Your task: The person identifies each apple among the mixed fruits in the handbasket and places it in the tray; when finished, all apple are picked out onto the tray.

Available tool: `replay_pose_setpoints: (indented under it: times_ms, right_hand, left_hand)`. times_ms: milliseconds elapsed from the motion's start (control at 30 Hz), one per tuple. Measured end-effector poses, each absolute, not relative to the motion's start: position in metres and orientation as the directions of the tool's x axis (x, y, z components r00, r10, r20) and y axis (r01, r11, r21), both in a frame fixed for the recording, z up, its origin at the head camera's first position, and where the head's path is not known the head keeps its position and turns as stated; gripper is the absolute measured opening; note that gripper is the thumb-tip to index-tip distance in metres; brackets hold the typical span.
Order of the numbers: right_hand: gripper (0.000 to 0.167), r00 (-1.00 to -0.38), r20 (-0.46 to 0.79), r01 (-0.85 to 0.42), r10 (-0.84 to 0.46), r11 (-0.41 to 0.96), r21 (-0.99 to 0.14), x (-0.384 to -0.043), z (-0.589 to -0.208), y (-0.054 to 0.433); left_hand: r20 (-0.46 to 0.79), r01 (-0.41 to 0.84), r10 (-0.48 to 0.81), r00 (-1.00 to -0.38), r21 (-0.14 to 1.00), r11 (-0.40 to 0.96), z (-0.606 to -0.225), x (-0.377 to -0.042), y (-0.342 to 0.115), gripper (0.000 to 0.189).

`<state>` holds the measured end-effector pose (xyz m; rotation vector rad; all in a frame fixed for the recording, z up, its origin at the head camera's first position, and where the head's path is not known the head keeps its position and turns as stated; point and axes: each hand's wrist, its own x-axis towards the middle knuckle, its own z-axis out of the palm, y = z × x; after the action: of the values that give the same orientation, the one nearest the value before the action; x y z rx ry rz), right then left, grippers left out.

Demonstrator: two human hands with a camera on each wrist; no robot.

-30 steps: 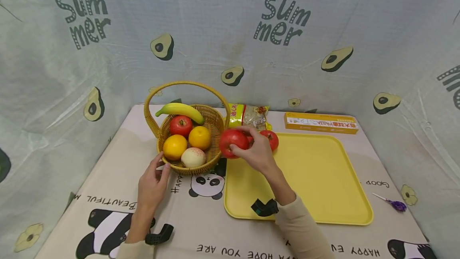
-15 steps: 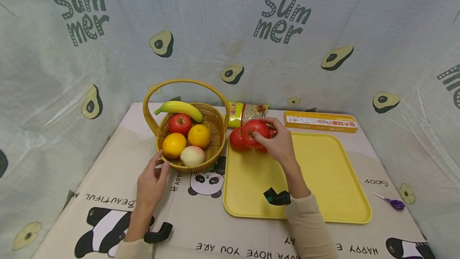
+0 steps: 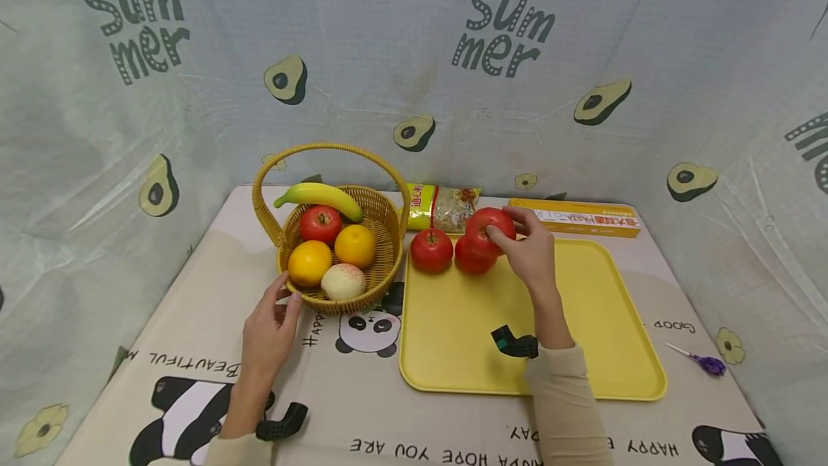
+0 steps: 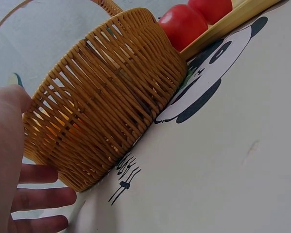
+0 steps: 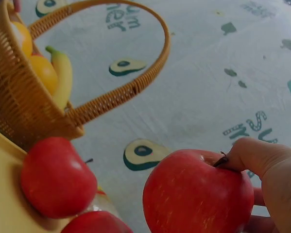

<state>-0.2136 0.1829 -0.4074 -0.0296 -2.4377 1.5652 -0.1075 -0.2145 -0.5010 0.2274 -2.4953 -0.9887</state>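
Note:
My right hand (image 3: 532, 250) grips a red apple (image 5: 196, 194) with the thumb close to its stem, above the back of the yellow tray (image 3: 537, 351). Two more red apples lie on the tray: one apple (image 3: 431, 250) at its back left corner, another apple (image 3: 474, 259) partly covered by the held one. At the near left rim of the wicker basket (image 3: 394, 265) is my left hand (image 3: 268, 329), fingers loosely spread and touching it. Inside the basket sit a banana (image 3: 320, 197), a red apple (image 3: 320, 225), two oranges (image 3: 309, 263) and a pale peach (image 3: 343, 282).
Behind the tray lie a yellow and clear food packet (image 3: 446, 208) and an orange pasta box (image 3: 585, 218). A purple lollipop (image 3: 705, 363) is to the right of the tray. The basket's tall handle (image 3: 330, 147) arches up over it. A printed cloth hangs behind the table.
My right hand has carried the apple rightward from beside the basket, across the back of the tray, past the two apples lying there. The left hand stays at the basket rim.

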Motion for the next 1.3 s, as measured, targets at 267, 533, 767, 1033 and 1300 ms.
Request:
replay_pose_setpoints:
  times_ms: [267, 533, 767, 1033, 1300]
  right_hand:
    - [0.053, -0.949, 0.189, -0.066, 0.253, 0.426, -0.902, -0.218, -0.413, 0.202]
    - [0.053, -0.916, 0.198, -0.024, 0.349, 0.445, -0.895, -0.226, -0.425, 0.220]
    - [0.056, -0.927, 0.093, 0.081, 0.362, 0.437, -0.896, -0.231, -0.436, 0.232]
    - [0.059, -0.938, -0.028, 0.197, 0.346, 0.462, -0.865, -0.236, -0.450, 0.238]
    - [0.065, -0.934, -0.073, 0.243, 0.349, 0.475, -0.846, -0.238, -0.456, 0.241]
  left_hand:
    - [0.339, 0.013, -0.302, -0.891, 0.684, 0.729, -0.501, -0.108, -0.214, 0.049]
    - [0.330, 0.012, -0.305, -0.893, 0.696, 0.718, -0.502, -0.110, -0.215, 0.050]
    - [0.328, 0.007, -0.309, -0.893, 0.695, 0.719, -0.501, -0.110, -0.215, 0.049]
    - [0.341, 0.019, -0.308, -0.888, 0.696, 0.717, -0.500, -0.108, -0.214, 0.048]
    - [0.338, 0.012, -0.312, -0.888, 0.695, 0.719, -0.501, -0.107, -0.215, 0.048]
